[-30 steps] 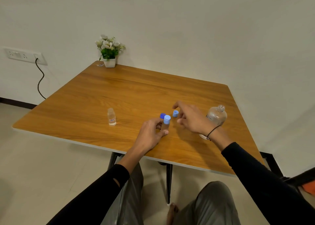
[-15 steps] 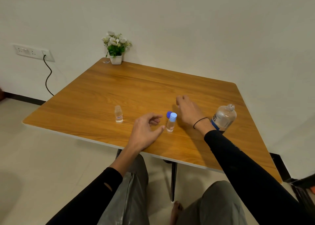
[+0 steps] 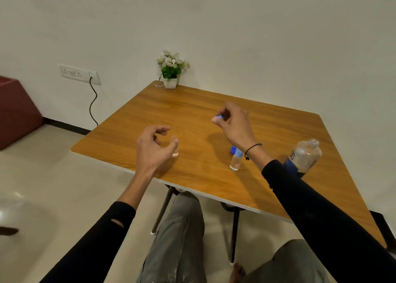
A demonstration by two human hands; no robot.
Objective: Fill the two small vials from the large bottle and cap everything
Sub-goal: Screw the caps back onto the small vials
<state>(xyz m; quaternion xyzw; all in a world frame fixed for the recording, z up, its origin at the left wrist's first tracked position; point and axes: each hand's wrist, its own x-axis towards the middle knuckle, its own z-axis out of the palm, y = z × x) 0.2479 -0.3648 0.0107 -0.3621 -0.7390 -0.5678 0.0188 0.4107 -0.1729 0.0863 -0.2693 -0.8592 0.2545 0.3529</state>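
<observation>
A small vial [image 3: 174, 149] stands without a cap near the table's front left edge. My left hand [image 3: 153, 149] is curled loosely beside it, thumb tip against its side, fingers apart from it. My right hand [image 3: 233, 126] hovers above the table middle and pinches a light blue cap [image 3: 217, 118] between thumb and fingertips. The second small vial [image 3: 235, 160] stands capped in light blue under my right wrist, with a dark blue cap [image 3: 233, 149] lying just behind it. At the right stands the large clear bottle [image 3: 305, 155], uncapped, partly hidden by my sleeve.
The wooden table [image 3: 192, 102] has a small white pot of flowers [image 3: 170, 72] at its far corner. A wall socket with a black cable [image 3: 93, 102] hangs at the left, and a maroon seat [image 3: 17, 111] stands on the floor. My knees are under the front edge.
My left hand let go of the capped vial and moved left to the uncapped one. My right hand picked the light blue cap off the table and lifted it.
</observation>
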